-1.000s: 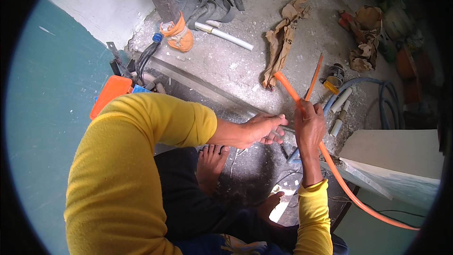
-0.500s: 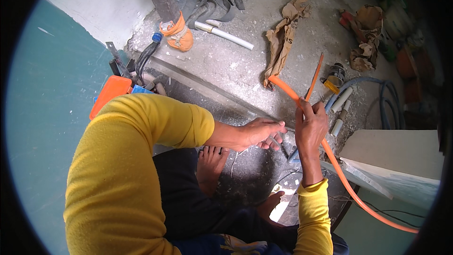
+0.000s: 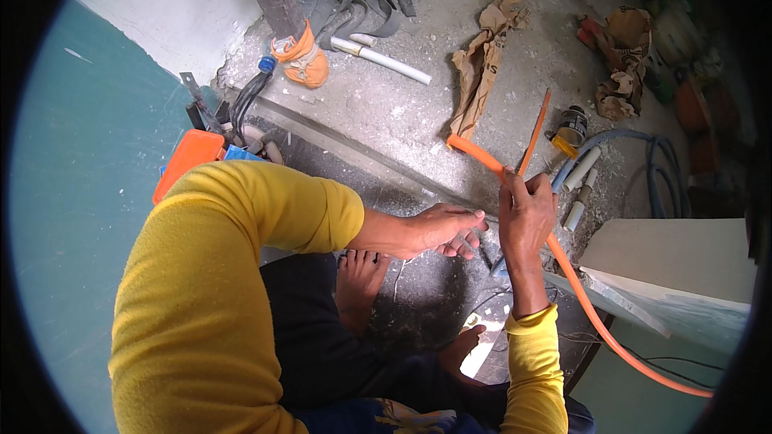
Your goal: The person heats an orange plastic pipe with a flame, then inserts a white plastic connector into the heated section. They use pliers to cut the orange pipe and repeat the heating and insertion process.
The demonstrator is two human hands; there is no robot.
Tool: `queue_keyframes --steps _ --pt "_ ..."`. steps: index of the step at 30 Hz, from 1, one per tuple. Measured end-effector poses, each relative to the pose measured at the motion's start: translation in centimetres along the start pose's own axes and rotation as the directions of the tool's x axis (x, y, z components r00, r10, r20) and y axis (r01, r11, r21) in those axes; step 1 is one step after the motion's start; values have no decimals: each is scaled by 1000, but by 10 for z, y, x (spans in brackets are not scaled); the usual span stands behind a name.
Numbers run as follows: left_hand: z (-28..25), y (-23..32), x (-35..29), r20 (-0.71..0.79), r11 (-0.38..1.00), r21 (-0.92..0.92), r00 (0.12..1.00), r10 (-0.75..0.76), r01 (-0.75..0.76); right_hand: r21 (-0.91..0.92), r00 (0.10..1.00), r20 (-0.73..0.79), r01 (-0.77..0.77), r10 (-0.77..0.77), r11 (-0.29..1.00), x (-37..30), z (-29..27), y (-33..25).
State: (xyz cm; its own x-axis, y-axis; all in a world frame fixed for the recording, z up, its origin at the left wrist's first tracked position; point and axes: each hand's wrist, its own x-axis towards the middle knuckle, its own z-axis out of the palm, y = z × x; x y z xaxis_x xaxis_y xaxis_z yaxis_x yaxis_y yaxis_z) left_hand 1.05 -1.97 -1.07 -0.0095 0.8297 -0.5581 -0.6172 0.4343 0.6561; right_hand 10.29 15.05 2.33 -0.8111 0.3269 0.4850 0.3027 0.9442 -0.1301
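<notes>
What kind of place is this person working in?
Probably a room being built or repaired. The rough concrete floor is dusty, with white pipe pieces and torn brown paper lying about, and the right hand holds an orange hose.

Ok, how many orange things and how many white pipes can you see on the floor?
Orange: 4 - hose, saw blade, cloth bundle, box lid
White pipes: 3 - long pipe, two short pipes
Total: 7

White pipe [image 3: 384, 59], crumpled brown paper [image 3: 480, 64]
</notes>
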Motion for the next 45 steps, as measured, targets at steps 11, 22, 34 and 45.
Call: queue_keyframes --steps 11,22,34,45 --pt "0 -1 -5 5 1000 -6 1000 -12 12 52 999 35 0 -2 999 -2 -2 0" --pt "-7 -14 -4 12 999 -19 999 -48 48 293 957 280 -158 74 943 -16 -5 -6" --pt "-12 -14 -6 -16 998 -15 998 -64 63 456 859 510 -310 41 834 -18 -2 -5" --pt "-16 -13 -6 -27 998 -8 997 -68 68 544 816 577 -407 25 734 -17 -1 -4"
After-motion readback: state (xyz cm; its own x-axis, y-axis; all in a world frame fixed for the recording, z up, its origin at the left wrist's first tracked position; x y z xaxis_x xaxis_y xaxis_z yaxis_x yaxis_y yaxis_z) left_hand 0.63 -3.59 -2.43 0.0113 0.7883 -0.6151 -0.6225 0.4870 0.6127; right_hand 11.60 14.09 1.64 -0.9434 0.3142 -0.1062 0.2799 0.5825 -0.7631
